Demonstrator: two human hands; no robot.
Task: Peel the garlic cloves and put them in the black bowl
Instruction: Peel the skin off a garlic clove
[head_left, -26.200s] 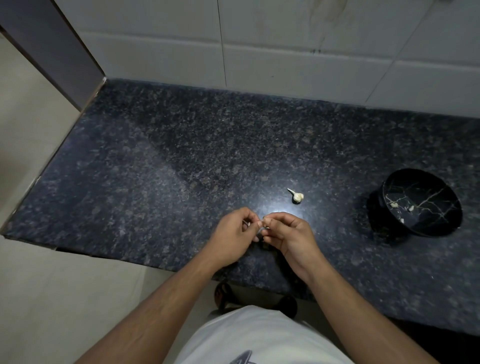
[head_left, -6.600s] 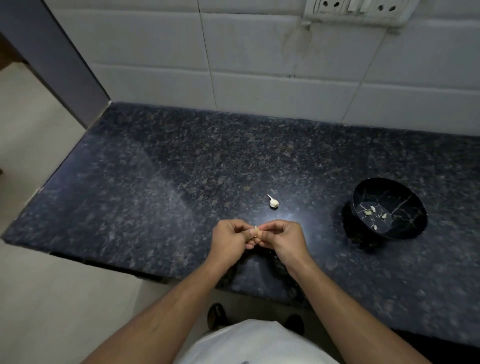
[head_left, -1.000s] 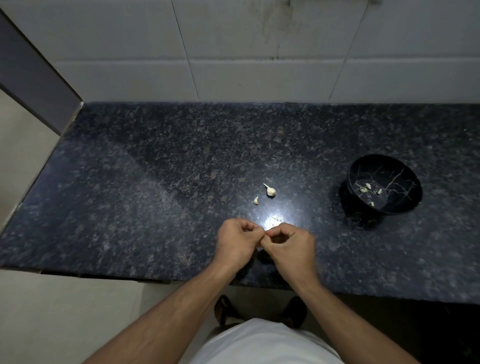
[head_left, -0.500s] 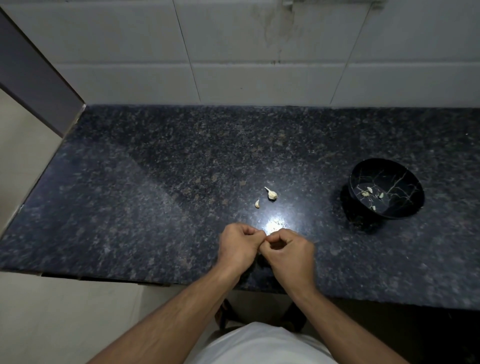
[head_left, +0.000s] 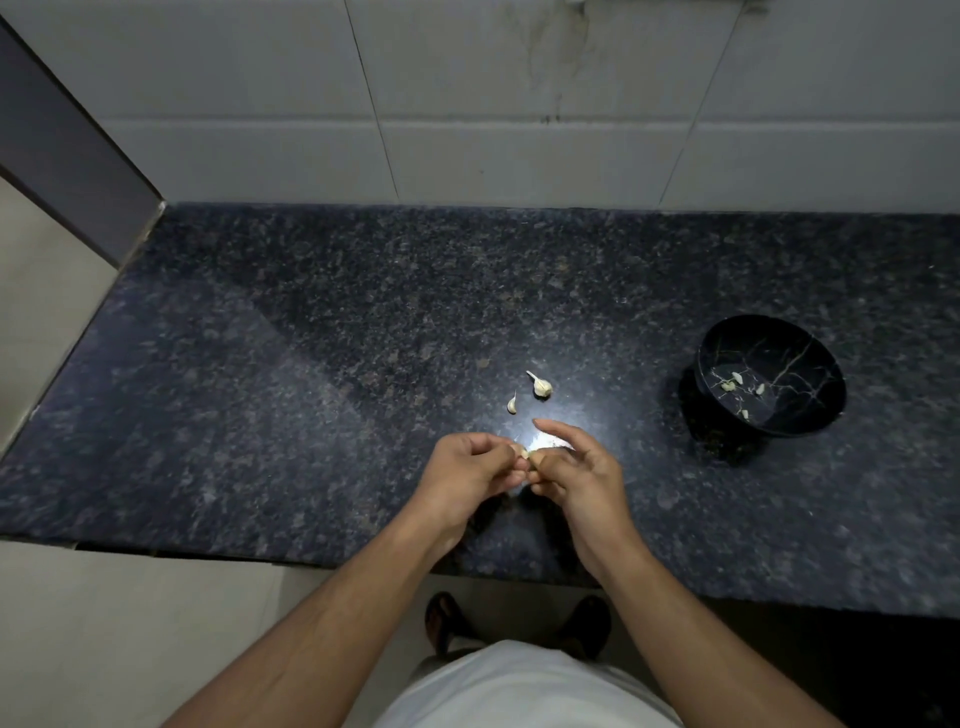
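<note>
Pinching a small garlic clove (head_left: 523, 453) between both hands, low over the front part of the counter (head_left: 311, 364). Left hand (head_left: 470, 475): fingers curled in, thumb and fingertips closed on the clove from the left side. Right hand (head_left: 579, 470): thumb and a lower finger nip the clove's right end, index and middle fingers stretched out forward, so the hand is only partly closed. Only a pale sliver of the clove shows between the fingertips; can't tell how much skin is on it.

Two more garlic pieces on the counter just beyond the hands, near each other but apart: a bigger clove with a stem tail (head_left: 540, 385) and a smaller one (head_left: 512, 404) to its left and slightly nearer. Both look unpeeled, low confidence at this size.

Black bowl (head_left: 810, 415) stands on the counter well to the right of the hands, gold crack-like lines inside. A few pale garlic bits (head_left: 733, 380) lie in its bottom, loosely scattered.

Bright light glare on the counter right behind the fingers. White tiled wall (head_left: 519, 104) at the back. Person's white shirt (head_left: 524, 686) and dark sandals (head_left: 441, 621) at the bottom edge.
</note>
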